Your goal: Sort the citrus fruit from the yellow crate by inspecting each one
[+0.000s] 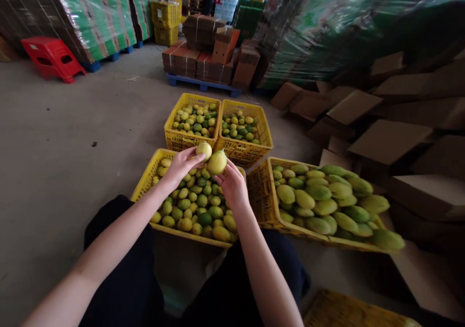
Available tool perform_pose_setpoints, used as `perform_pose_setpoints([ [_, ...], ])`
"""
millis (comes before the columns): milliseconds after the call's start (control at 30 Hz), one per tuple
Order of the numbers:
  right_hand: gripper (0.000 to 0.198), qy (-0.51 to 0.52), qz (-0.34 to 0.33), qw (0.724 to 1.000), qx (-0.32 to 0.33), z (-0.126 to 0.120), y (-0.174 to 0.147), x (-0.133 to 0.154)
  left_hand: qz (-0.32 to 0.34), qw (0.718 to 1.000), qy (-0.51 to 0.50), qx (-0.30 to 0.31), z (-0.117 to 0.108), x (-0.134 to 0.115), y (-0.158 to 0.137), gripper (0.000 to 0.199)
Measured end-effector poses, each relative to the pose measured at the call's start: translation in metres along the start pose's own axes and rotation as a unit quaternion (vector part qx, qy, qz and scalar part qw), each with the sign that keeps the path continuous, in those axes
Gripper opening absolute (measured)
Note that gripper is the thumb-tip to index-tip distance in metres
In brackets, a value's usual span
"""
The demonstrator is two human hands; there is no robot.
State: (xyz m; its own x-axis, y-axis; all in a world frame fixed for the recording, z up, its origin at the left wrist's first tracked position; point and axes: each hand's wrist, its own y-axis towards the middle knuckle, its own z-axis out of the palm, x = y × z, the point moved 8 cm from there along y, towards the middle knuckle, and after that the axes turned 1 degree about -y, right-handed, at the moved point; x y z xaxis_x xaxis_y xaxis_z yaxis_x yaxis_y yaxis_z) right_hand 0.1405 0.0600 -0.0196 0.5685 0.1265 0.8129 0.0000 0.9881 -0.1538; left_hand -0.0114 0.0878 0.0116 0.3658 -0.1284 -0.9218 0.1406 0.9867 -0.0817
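Observation:
My left hand (184,166) is closed round a pale yellow lemon (204,149). In my right hand (233,181) is a larger greenish-yellow lemon (217,163) with a pointed tip turned upward. The two fruits are held side by side, close together. Directly below them stands a yellow crate (143,179) filled with green and yellow lemons (202,201). Behind it are two more yellow crates, a left one (174,134) and a right one (266,132), each holding similar fruit at a lower level.
At right, a yellow crate (269,191) is heaped with large green oblong fruits (340,190). Cardboard boxes (390,140) pile up beyond it. Bundled cardboard (214,70) lies on a blue pallet (203,85). A red stool (53,58) stands at left, near wrapped stacks (98,14).

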Motion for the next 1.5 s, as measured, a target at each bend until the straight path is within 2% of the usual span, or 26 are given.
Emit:
perform_pose_setpoints([
  [133,0.027,0.016,0.028,0.999,0.04,0.01,-0.002,-0.002,-0.056,0.998,-0.012,-0.011,-0.002,0.009,-0.001,0.037],
  [300,0.024,0.055,0.117,0.991,0.027,0.009,-0.002,-0.013,-0.128,0.986,-0.107,-0.033,-0.003,0.024,0.0,0.03],
  [367,0.03,0.062,0.144,0.987,0.035,0.009,-0.003,-0.015,-0.167,0.975,-0.142,-0.025,0.001,0.029,-0.002,0.03],
  [467,0.046,0.067,0.167,0.982,0.06,0.014,-0.004,-0.015,-0.216,0.961,-0.17,-0.004,0.009,0.033,-0.004,0.04],
  [633,0.052,0.072,0.18,0.979,0.069,0.013,-0.002,-0.019,-0.229,0.961,-0.158,0.01,0.012,0.036,-0.004,0.049],
  [733,0.051,0.052,0.16,0.984,0.062,0.008,0.003,-0.022,-0.206,0.967,-0.153,0.004,0.011,0.038,-0.002,0.043],
  [800,0.052,0.025,0.127,0.99,0.047,0.003,0.005,-0.021,-0.166,0.977,-0.135,-0.001,0.008,0.036,0.001,0.036],
  [867,0.047,-0.019,0.05,0.999,0.001,-0.004,0.006,-0.01,-0.087,0.993,-0.074,-0.012,0.002,0.026,0.004,0.036],
  [900,0.045,-0.053,-0.014,0.998,-0.035,-0.008,0.004,0.0,-0.029,0.999,-0.026,-0.026,-0.003,0.017,0.004,0.041],
  [933,0.045,-0.094,-0.089,0.989,-0.071,-0.012,0.0,0.013,0.036,0.998,0.03,-0.04,-0.006,0.006,0.003,0.047],
  [1000,0.048,-0.187,-0.23,0.947,-0.121,-0.012,-0.014,0.037,0.159,0.976,0.141,-0.053,-0.007,-0.017,-0.003,0.052],
  [1033,0.048,-0.231,-0.278,0.924,-0.127,-0.008,-0.021,0.045,0.208,0.96,0.183,-0.049,-0.005,-0.026,-0.007,0.051],
  [1100,0.042,-0.298,-0.328,0.889,-0.119,-0.001,-0.029,0.053,0.264,0.936,0.23,-0.023,0.001,-0.036,-0.013,0.044],
  [1233,0.035,-0.382,-0.383,0.834,-0.109,0.006,-0.037,0.06,0.275,0.922,0.272,0.031,0.014,-0.035,-0.02,0.034],
  [1300,0.033,-0.402,-0.386,0.825,-0.094,0.009,-0.037,0.06,0.274,0.918,0.284,0.045,0.017,-0.031,-0.021,0.033],
  [1400,0.034,-0.388,-0.35,0.85,-0.066,0.01,-0.031,0.056,0.266,0.925,0.268,0.037,0.015,-0.026,-0.019,0.037],
  [1500,0.042,-0.306,-0.315,0.897,-0.05,0.005,-0.025,0.055,0.227,0.95,0.212,0.039,0.011,-0.021,-0.011,0.042],
])
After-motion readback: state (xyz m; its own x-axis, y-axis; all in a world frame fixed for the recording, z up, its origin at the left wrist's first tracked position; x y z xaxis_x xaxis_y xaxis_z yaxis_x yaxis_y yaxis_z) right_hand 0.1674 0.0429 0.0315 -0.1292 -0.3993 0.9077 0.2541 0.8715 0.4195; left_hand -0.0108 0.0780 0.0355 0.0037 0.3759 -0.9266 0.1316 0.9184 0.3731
